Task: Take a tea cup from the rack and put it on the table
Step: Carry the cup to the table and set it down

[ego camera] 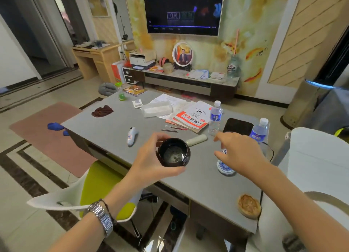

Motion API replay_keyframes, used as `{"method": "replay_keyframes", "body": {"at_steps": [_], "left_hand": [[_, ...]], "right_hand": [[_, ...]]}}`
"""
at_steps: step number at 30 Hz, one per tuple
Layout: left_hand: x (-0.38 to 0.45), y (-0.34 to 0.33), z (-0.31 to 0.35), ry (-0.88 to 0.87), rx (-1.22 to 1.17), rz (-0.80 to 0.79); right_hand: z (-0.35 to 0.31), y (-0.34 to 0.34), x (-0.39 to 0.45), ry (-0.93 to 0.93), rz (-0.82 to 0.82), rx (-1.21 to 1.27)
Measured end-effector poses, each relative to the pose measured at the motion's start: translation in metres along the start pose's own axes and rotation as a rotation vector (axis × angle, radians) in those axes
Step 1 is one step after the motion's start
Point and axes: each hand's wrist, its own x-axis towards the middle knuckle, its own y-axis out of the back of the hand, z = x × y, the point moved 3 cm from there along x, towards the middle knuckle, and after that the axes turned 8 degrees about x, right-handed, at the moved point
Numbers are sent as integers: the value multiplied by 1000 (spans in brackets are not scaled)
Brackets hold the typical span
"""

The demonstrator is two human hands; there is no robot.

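A small black glazed tea cup (173, 152) with a speckled grey inside is held above the grey table (200, 183), mouth tilted toward me. My left hand (151, 161) grips it from the left and below, thumb at its rim. My right hand (239, 155) hovers over the table to the right with fingers spread, holding nothing. Partly hidden under that hand is a blue-and-white porcelain piece (224, 167) standing on the table. No rack shows in this view.
On the table lie books and papers (190, 117), two water bottles (215, 117) (259, 130), a black pad (238, 126), a white case (196, 140), pens (170, 129), a white handheld device (131, 135) and a round wooden coaster (249, 206). A green-and-white chair (98, 185) stands at the near left.
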Motion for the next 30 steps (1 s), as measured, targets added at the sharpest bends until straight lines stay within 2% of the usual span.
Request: {"method": "replay_keyframes", "body": {"at_steps": [7, 15, 19, 30], "left_hand": [[60, -50, -69, -109, -30, -200], [123, -113, -154, -101, -115, -396], [132, -152, -191, -16, -139, -456], [136, -237, -255, 106, -74, -531]], "right_hand": [[28, -63, 40, -215, -66, 52], [52, -137, 58, -491, -108, 66], [66, -174, 57, -570, -158, 64], [101, -260, 71, -573, -264, 137]]}}
